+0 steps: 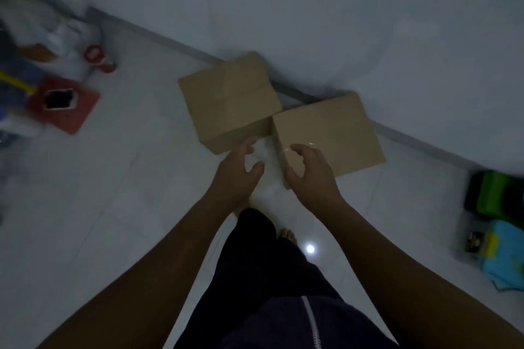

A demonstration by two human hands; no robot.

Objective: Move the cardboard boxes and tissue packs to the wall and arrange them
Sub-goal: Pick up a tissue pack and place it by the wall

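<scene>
Two brown cardboard boxes stand on the white tiled floor against the wall (pixel 312 8). The left box (pixel 229 99) and the right box (pixel 331 130) touch at one corner. My left hand (pixel 238 176) hovers in the gap in front of them, fingers spread, holding nothing. My right hand (pixel 312 173) is curled over the near left corner of the right box, fingers apart; whether it touches the box is unclear. No tissue packs can be made out among the blurred things in this dim view.
At the left lie a red board (pixel 82 110) with a phone (pixel 59 99) on it, a red-capped bottle (pixel 99 61) and blurred white bags. Green and blue packages (pixel 499 201) sit at the right edge. My legs and bare feet (pixel 287 235) are below the hands.
</scene>
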